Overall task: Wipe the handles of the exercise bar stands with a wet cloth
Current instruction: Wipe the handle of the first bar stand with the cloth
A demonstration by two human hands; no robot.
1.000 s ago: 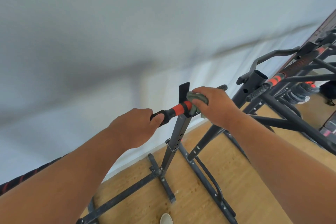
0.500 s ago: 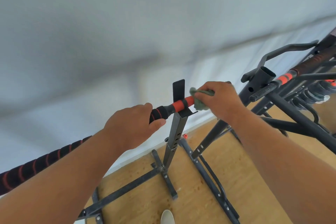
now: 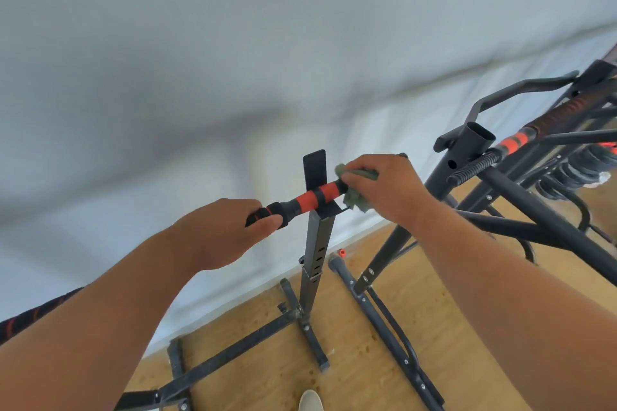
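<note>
Our left hand (image 3: 220, 230) grips the handle (image 3: 312, 197) while our right hand (image 3: 384, 190) holds the cloth (image 3: 355, 198) pressed on it just beyond.

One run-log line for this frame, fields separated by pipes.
left hand grips bar handle end | right hand presses green cloth on handle beside stand upright | wiping under way

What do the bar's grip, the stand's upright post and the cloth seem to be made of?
Grip: looks like matte foam or rubber, in black and orange bands; which one is unclear.
Upright post: dark painted metal by the look, a square tube with punched adjustment holes.
Cloth: soft green fabric, crumpled under the right hand; its weave is too blurred to tell.
</note>
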